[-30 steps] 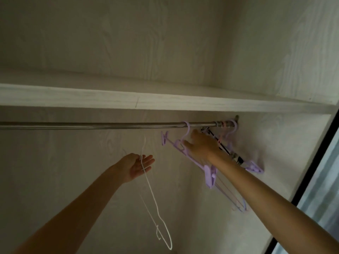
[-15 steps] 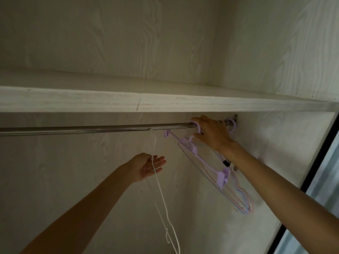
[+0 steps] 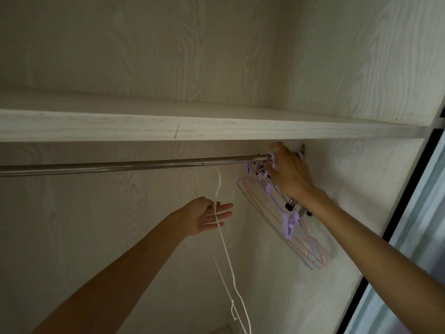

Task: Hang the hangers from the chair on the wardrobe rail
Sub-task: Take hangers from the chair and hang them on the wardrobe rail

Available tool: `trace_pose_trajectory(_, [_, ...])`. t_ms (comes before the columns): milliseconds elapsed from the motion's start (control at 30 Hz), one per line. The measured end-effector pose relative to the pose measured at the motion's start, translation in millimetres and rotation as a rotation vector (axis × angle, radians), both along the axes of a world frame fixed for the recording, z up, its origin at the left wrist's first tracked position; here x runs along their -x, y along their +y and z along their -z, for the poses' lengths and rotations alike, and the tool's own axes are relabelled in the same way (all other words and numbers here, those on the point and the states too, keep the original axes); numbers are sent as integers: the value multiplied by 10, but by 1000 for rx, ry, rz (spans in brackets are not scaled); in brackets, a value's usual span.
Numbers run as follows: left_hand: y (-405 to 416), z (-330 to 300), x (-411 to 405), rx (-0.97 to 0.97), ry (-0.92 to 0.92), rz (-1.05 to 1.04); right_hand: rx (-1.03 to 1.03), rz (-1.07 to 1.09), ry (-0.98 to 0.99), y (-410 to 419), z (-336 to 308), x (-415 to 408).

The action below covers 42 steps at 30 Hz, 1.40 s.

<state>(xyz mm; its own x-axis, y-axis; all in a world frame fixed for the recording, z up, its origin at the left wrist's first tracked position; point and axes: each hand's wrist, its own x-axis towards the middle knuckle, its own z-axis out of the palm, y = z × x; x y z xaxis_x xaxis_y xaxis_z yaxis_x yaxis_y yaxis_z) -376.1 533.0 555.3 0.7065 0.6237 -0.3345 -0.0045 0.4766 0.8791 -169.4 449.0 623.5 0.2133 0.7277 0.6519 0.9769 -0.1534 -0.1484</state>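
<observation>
1. No brand, label or writing can be read on anything in view.
2. The metal wardrobe rail (image 3: 134,166) runs in from the left edge, under the pale wood-grain shelf (image 3: 192,127), to the right wall of the wardrobe.
3. The left forearm rises from the lower left towards the middle. The left hand (image 3: 207,216) is turned palm up below the rail, fingers straight and spread, pointing right.
4. A white wire hanger (image 3: 227,256) crosses that palm. Its hook end stands up just under the rail; whether it touches the rail cannot be told. Its body hangs down past the hand to the bottom edge. The thumb side of the hand lies against the wire, but no finger curls round it.
5. A bunch of hangers (image 3: 284,220) hangs at the right end of the rail, close to the wall: a purple plastic clip hanger (image 3: 289,224), thin blue and pink wire hangers behind it, and a dark one with black clips, mostly hidden.
6. The right arm comes up from the lower right corner. The right hand (image 3: 290,175) is back towards the camera at the rail's end, its fingers curled over the purple hooks at the rail.
</observation>
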Motion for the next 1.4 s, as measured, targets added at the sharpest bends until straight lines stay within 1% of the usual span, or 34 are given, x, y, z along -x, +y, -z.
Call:
trace_pose_trajectory(33, [-16,-36,-24,-53,32,34,39,-45,34,-81,28,116])
trace_pose_trajectory(67, [-27,-70,-65,-96,66,64,146,-96,91,-154,67,230])
trace_pose_trajectory(167, [-105,-182,-235,-161,141,93,587,-180,458,-338,178,481])
trace_pose_trajectory(200, [-135,-206,-302,-171,155,92,686,-191,538,-374,220,526])
trace_pose_trajectory(233, [-177,-236,-356,-169,148,89,722,-208,568,-381,283,539])
trace_pose_trajectory(267, [-213,-263,-412,-157,126,89,706,-226,585,-392,338,549])
trace_pose_trajectory(333, [-285,-320,-476,-128,60,107,596,-276,651,-383,428,555])
trace_pose_trajectory(367, [-308,-354,-478,-146,49,119,542,-279,692,-382,443,553])
trace_pose_trajectory(400, [-321,-398,-476,-206,76,125,502,-262,714,-380,434,539])
trace_pose_trajectory(433, [-308,-434,-454,-305,129,118,470,-231,707,-380,405,525])
trace_pose_trajectory(467, [-287,-479,-426,-453,206,90,437,-193,677,-378,361,506])
trace_pose_trajectory(500, [-250,-516,-392,-636,287,11,412,-168,658,-359,324,478])
trace_pose_trajectory(533, [-188,-536,-355,-862,368,-107,401,-153,653,-337,284,437])
trace_pose_trajectory(600, [-71,-562,-249,-1389,567,-359,401,-125,670,-262,228,357])
trace_pose_trajectory(633, [-26,-579,-194,-1603,653,-438,414,-111,676,-217,215,330])
trace_pose_trajectory(667, [39,-576,-151,-1757,720,-461,438,-96,674,-175,209,313])
trace_pose_trajectory(700, [102,-563,-121,-1851,793,-436,469,-83,662,-137,209,305])
trace_pose_trajectory(733, [142,-549,-103,-1890,856,-407,503,-65,646,-106,209,303])
trace_pose_trajectory(800, [212,-492,-92,-1872,903,-383,560,-14,607,-63,221,304])
trace_pose_trajectory(933, [230,-513,-173,-1861,894,-411,599,62,537,-8,289,278])
trace_pose_trajectory(1033, [233,-614,-248,-1833,891,-381,578,100,387,-20,246,257])
trace_pose_trajectory(1067, [247,-632,-258,-1830,896,-386,537,111,310,-20,193,237])
trace_pose_trajectory(1133, [262,-632,-242,-1856,893,-435,368,117,186,-32,64,189])
trace_pose_trajectory(1200, [257,-598,-221,-1890,899,-486,169,67,152,9,-41,129])
trace_pose_trajectory(1233, [243,-583,-216,-1895,900,-500,110,31,147,49,-79,101])
trace_pose_trajectory(1267, [229,-575,-216,-1892,901,-510,95,-7,127,90,-105,86])
trace_pose_trajectory(1400, [243,-567,-233,-1886,930,-538,283,-134,-32,324,-112,11])
